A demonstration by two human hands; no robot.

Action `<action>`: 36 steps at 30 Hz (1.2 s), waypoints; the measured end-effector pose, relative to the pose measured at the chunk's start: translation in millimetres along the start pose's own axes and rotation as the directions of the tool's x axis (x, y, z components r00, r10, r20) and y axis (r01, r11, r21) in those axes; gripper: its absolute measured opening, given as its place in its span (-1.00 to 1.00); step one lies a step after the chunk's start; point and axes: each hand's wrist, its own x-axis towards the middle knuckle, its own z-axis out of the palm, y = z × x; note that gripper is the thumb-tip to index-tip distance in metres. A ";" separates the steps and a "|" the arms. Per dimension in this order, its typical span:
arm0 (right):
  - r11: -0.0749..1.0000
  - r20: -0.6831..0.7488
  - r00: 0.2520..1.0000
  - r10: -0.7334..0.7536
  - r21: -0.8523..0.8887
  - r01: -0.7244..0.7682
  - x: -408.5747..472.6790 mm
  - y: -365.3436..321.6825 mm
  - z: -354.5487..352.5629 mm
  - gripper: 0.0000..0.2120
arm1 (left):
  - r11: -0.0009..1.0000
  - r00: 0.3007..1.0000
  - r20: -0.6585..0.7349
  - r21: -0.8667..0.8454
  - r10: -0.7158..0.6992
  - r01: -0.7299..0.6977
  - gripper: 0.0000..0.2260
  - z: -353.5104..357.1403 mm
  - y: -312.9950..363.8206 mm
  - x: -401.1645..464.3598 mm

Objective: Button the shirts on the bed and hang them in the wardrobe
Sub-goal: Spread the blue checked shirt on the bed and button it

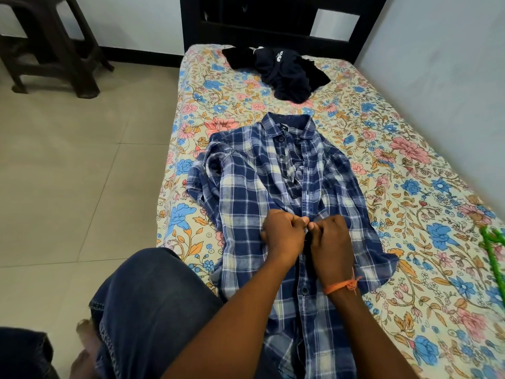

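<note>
A blue and white plaid shirt [246,192] lies flat on the floral bed sheet [410,187], collar away from me. Its upper front hangs apart, with several buttons loose. The lower front lies joined below my hands. My left hand [281,233] and my right hand [332,242] meet at the middle of the placket, fingers pinched on the two fabric edges. An orange thread circles my right wrist. A dark crumpled garment [287,72] lies near the head of the bed. A green hanger [494,255] shows at the right edge.
The bed stands against the right wall, with a black headboard [273,26] at its far end. A dark plastic stool [54,45] stands on the tiled floor [68,160] at the top left. My knee in blue denim [153,302] rests at the bed's near left edge.
</note>
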 end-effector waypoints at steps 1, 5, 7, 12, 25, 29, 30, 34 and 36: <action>0.997 0.017 0.999 0.031 0.065 -0.032 -0.5 2.2 1.5 -0.78 | 0.997 0.999 0.001 0.065 0.033 -0.033 -0.57 0.4 0.9 -1.2; 0.957 0.053 0.991 0.123 0.257 -0.132 -0.5 7.1 5.7 -0.77 | 0.997 0.999 0.030 0.073 -0.019 0.017 -0.57 1.9 0.1 -1.8; 0.916 0.093 0.979 0.184 0.345 -0.205 1.5 8.9 5.4 -0.79 | 0.982 0.984 0.109 -0.108 -0.143 0.155 -0.63 -2.2 1.9 1.5; 0.876 0.061 0.958 0.279 0.393 -0.280 16.1 10.3 1.3 -0.85 | 0.978 0.963 0.234 -0.126 -0.136 0.169 -0.68 -15.0 5.0 8.8; 0.957 0.096 0.976 0.196 0.197 -0.212 77.0 0.7 18.4 -0.76 | 0.829 0.923 0.273 0.421 0.272 -0.368 -0.74 -19.9 12.7 33.6; 0.942 0.071 0.963 0.260 0.199 -0.269 74.8 9.0 21.3 -0.74 | 0.990 0.990 0.127 0.118 0.062 -0.077 -0.85 -14.5 12.3 48.5; 0.943 0.072 0.961 0.267 0.185 -0.276 74.5 11.0 22.2 -0.74 | 0.987 0.988 0.139 0.139 0.061 -0.080 -0.86 -14.6 11.4 52.8; 0.949 0.078 0.958 0.277 0.137 -0.286 69.8 9.8 24.5 -0.75 | 0.957 0.992 0.100 0.273 0.075 -0.100 -0.86 -14.6 10.4 53.4; 0.944 0.069 0.954 0.292 0.139 -0.299 70.0 8.4 22.6 -0.88 | 0.964 0.997 0.064 0.257 0.051 -0.066 -0.87 -11.4 10.5 53.9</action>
